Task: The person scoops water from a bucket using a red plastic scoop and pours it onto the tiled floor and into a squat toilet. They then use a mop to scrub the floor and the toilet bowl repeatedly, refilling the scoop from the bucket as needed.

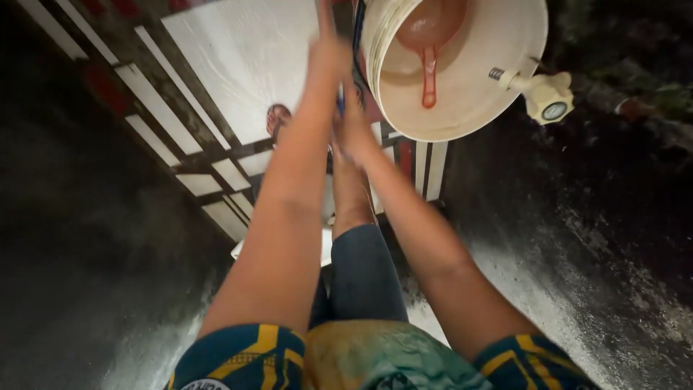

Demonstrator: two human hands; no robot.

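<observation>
Dim scene, dark vignetted edges, motion-blurred hands (339, 87), wide-angle distortion

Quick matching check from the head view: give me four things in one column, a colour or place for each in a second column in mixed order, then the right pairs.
Things:
1. bucket
2. dipper
3. tap
4. left hand

Colour or place:
A. red, lying inside the bucket
B. cream white, round, at the top of the view
C. raised to the left of the bucket rim
D. pale, sticking out at the bucket's right edge

Pairs: 1-B, 2-A, 3-D, 4-C
</observation>
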